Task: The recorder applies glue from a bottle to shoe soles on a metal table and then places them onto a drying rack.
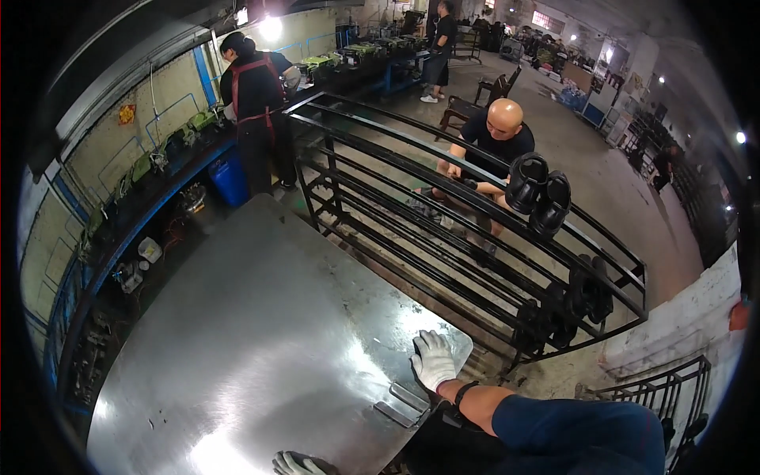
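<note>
My right hand (pixel 433 360), in a white work glove, lies flat near the right corner of a shiny metal tabletop (pixel 253 317). Its fingers are stretched out and it holds nothing. Only the gloved fingers of my left hand (pixel 297 463) show at the lower edge, resting loosely apart on the same metal; the rest of it is cut off. Close to my right wrist, two narrow grey metal bars (pixel 408 396) sit side by side at the table's edge. A dark band circles that wrist.
Beyond the table stands a long black metal rack (pixel 427 190) carrying black shoes (pixel 538 194) on its top and lower right. A person (pixel 495 142) crouches behind it. Another in a red apron (pixel 255 95) works at the left bench, beside a blue bin (pixel 229 176).
</note>
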Demonstrator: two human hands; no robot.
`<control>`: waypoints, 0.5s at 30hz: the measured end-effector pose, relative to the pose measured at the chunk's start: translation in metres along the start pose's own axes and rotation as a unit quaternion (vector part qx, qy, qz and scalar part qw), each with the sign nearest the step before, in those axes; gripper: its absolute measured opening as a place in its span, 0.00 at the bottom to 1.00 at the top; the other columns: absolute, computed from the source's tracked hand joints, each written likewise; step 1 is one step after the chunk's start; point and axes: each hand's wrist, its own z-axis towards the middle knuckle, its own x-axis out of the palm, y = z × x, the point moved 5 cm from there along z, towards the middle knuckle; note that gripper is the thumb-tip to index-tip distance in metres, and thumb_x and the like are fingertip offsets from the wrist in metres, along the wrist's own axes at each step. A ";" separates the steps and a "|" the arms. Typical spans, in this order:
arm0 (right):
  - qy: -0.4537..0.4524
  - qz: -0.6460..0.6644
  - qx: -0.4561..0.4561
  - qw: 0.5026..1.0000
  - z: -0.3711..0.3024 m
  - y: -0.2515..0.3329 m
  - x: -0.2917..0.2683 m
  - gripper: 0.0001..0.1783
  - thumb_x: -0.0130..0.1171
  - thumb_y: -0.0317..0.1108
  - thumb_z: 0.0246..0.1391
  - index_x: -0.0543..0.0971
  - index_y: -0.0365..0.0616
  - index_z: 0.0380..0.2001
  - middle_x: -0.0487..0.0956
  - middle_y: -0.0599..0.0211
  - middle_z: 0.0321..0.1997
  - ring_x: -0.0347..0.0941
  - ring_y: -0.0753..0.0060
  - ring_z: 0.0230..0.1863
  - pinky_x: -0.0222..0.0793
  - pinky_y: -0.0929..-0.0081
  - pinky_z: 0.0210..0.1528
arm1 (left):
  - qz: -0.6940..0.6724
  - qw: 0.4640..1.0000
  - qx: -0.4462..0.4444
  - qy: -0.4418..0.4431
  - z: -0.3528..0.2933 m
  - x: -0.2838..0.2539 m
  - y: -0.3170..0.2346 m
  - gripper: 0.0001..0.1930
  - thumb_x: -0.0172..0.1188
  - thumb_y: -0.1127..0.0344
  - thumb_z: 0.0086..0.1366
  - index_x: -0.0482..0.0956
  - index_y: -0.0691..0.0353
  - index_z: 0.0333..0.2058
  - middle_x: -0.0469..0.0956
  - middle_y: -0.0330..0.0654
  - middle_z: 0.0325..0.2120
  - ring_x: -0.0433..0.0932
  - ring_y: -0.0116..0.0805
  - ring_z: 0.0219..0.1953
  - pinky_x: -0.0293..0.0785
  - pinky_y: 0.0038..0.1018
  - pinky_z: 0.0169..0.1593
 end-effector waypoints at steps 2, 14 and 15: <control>-0.004 -0.002 -0.002 1.000 0.001 0.000 0.000 0.30 0.64 0.42 0.62 0.76 0.42 0.65 0.70 0.50 0.76 0.60 0.39 0.79 0.52 0.42 0.82 | 0.007 1.000 -0.008 0.006 0.001 -0.002 -0.002 0.32 0.58 0.56 0.73 0.71 0.68 0.70 0.69 0.61 0.72 0.60 0.70 0.76 0.54 0.59 0.80; 0.009 -0.014 -0.007 1.000 0.000 -0.003 0.009 0.32 0.60 0.44 0.64 0.74 0.40 0.67 0.67 0.46 0.77 0.57 0.37 0.80 0.49 0.39 0.82 | -0.027 0.998 -0.057 0.020 -0.001 0.013 0.008 0.33 0.60 0.60 0.71 0.67 0.69 0.71 0.63 0.65 0.74 0.55 0.67 0.79 0.50 0.60 0.81; 0.007 -0.021 -0.009 1.000 0.000 -0.003 0.009 0.33 0.61 0.44 0.63 0.74 0.40 0.67 0.67 0.46 0.77 0.56 0.37 0.80 0.47 0.39 0.83 | -0.070 0.994 -0.081 0.031 -0.001 0.018 0.012 0.37 0.65 0.66 0.65 0.65 0.68 0.71 0.61 0.61 0.76 0.49 0.67 0.81 0.41 0.58 0.85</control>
